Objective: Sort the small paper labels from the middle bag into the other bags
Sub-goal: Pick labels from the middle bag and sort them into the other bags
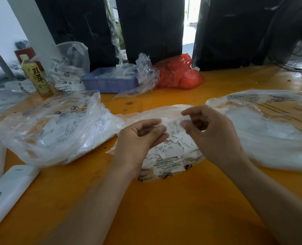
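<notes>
on the orange table [164, 200] three clear plastic bags lie in a row, and both hands work over the middle bag [166, 161], which sits near the centre with a heap of small paper labels [173, 147] showing through its printed film. the left hand [139, 138] has its fingers curled and its thumb pressed toward them, pinching the near-left end of one label [174, 125] held just above the heap. the right hand [212, 131] pinches the right end of that same label between thumb and forefinger, its other fingers bent loosely behind. the left bag [54, 128] lies to the left, touching the middle bag, with white labels inside it. the right bag [270, 131] lies to the right, its mouth toward the hands, with a white mass inside. farther back stand a tea bottle [36, 75], a blue tray [109, 82] and a red bag [180, 73]. a white flat case [9, 193] lies at the near left edge.
</notes>
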`<state>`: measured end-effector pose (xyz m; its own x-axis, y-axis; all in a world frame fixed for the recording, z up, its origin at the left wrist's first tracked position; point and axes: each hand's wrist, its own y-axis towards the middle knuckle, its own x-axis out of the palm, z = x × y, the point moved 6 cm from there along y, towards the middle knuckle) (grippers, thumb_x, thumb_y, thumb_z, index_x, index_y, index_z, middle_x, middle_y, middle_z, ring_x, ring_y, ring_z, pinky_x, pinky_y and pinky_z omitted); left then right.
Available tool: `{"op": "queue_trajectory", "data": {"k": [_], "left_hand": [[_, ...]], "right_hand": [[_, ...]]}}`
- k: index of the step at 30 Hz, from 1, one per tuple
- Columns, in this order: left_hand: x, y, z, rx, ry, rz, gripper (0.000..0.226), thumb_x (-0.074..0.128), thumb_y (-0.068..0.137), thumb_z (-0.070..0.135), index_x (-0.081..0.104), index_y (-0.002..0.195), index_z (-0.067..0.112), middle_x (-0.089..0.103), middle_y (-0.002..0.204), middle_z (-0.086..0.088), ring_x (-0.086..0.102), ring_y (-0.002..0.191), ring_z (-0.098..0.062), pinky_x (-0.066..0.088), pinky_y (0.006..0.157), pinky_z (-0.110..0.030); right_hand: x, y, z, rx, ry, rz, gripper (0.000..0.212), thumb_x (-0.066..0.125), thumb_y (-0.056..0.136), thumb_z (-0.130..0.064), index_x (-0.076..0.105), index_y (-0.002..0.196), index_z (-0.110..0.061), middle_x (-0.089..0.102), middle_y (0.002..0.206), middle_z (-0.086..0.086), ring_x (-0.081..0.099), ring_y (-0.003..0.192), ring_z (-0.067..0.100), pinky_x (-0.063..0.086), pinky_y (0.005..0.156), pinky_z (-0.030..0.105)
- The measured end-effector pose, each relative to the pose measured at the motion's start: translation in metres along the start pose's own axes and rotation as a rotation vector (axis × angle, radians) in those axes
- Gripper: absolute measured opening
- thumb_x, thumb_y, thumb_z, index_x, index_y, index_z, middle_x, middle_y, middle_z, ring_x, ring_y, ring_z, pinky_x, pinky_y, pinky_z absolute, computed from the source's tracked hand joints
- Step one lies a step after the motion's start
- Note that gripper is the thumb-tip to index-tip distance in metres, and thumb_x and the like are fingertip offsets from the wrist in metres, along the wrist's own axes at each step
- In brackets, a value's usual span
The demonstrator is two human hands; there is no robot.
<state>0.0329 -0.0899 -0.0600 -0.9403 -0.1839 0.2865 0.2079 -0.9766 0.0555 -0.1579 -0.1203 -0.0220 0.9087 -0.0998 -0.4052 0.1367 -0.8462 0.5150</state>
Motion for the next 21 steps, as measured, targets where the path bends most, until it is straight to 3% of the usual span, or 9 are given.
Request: {"op": "queue_trajectory", "data": {"k": [3, 5, 21], "left_hand": [[0.001, 0.000, 0.000, -0.016, -0.039, -0.024, 0.039, 0.086, 0.073, 0.019, 0.077, 0.110, 0.008, 0.081, 0.102, -0.018, 0.080, 0.098, -0.031, 0.063, 0.083, -0.025], [0.002, -0.001, -0.001, -0.041, -0.090, -0.043, 0.033, 0.085, 0.073, 0.016, 0.079, 0.104, 0.007, 0.081, 0.103, -0.020, 0.080, 0.099, -0.031, 0.063, 0.083, -0.024], [0.009, -0.001, -0.005, -0.102, -0.129, -0.083, 0.020, 0.082, 0.078, 0.018, 0.084, 0.094, 0.007, 0.080, 0.105, -0.022, 0.079, 0.101, -0.033, 0.063, 0.083, -0.026]], "right_hand": [[-0.015, 0.003, 0.001, 0.022, 0.056, 0.142, 0.019, 0.074, 0.093, -0.025, 0.070, 0.110, -0.030, 0.072, 0.083, -0.015, 0.069, 0.080, 0.003, 0.053, 0.069, 0.012], [-0.020, 0.004, 0.000, 0.025, 0.114, 0.180, 0.017, 0.074, 0.093, -0.026, 0.070, 0.109, -0.029, 0.073, 0.084, -0.016, 0.070, 0.080, 0.002, 0.052, 0.068, 0.009], [-0.008, 0.003, -0.004, -0.021, 0.125, 0.064, 0.013, 0.075, 0.092, -0.020, 0.068, 0.095, -0.031, 0.073, 0.082, -0.016, 0.071, 0.080, 0.004, 0.056, 0.073, 0.016]]}}
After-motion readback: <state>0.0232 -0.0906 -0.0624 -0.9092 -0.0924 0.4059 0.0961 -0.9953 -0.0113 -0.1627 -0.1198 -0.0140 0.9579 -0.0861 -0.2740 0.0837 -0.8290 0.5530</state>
